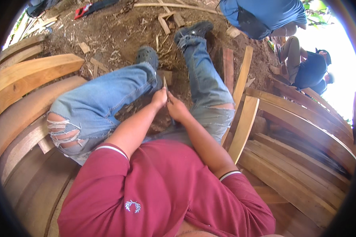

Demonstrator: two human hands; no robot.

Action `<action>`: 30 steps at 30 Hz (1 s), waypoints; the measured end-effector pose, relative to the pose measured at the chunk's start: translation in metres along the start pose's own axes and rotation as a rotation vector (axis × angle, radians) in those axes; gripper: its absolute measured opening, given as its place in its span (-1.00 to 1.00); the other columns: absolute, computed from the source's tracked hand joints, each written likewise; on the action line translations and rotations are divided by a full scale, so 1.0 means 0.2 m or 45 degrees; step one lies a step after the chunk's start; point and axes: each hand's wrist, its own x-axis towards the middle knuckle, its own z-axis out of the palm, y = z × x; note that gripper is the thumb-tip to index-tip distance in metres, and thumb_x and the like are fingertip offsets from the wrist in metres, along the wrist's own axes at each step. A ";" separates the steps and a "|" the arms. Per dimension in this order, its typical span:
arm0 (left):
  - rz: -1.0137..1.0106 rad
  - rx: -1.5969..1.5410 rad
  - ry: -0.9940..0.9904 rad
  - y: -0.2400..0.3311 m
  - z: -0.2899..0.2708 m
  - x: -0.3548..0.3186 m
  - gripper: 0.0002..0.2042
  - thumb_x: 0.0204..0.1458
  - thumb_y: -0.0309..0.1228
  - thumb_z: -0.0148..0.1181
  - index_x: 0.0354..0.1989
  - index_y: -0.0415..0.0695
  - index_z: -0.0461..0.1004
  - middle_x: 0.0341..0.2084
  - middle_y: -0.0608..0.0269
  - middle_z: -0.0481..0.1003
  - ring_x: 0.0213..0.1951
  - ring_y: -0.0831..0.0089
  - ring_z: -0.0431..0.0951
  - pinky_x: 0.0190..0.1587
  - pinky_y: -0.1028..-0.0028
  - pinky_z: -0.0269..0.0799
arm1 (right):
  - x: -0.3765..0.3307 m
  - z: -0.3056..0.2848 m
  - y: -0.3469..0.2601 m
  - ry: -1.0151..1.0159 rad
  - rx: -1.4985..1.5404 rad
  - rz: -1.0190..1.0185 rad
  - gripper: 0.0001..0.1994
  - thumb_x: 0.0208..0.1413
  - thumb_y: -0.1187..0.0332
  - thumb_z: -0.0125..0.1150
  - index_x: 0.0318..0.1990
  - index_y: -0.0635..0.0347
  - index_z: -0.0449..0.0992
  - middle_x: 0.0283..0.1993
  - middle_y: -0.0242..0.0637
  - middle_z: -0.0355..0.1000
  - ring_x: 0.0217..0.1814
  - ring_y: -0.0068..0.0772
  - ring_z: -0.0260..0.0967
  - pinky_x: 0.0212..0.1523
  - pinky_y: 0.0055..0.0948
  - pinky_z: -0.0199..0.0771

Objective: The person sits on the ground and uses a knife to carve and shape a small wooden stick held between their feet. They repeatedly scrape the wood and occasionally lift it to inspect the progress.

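Observation:
Both of my hands are close together between my knees. My left hand (pixel 160 98) is closed round a thin, pointed, tan stick (pixel 165 81), whose tip sticks up past the fingers. Just beside it, slightly nearer to me, my right hand (pixel 178 108) is closed too. A slim dark edge shows between the two hands, but I cannot tell what it belongs to. Beyond the stick's tip a small wood block (pixel 168 74) lies on the ground by my left shoe (pixel 147 56).
Curved planks (pixel 39 71) are stacked on my left. More long boards (pixel 292 158) and an upright batten (pixel 243 128) stand on my right. Wood scraps (pixel 164 23) litter the dirt ahead. A person in blue (pixel 265 15) and another person (pixel 310 71) are at the far right.

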 end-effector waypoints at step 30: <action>-0.038 0.113 0.149 0.05 0.02 -0.06 -0.41 0.32 -0.04 -0.32 -0.14 -0.31 0.56 -0.18 -0.26 0.56 -0.05 -0.12 0.55 0.03 0.11 0.36 | 0.05 -0.06 -0.06 0.127 -0.108 0.056 -0.52 0.27 0.20 0.00 0.31 0.12 0.37 0.17 0.20 0.40 0.25 0.14 0.35 0.26 -0.19 0.31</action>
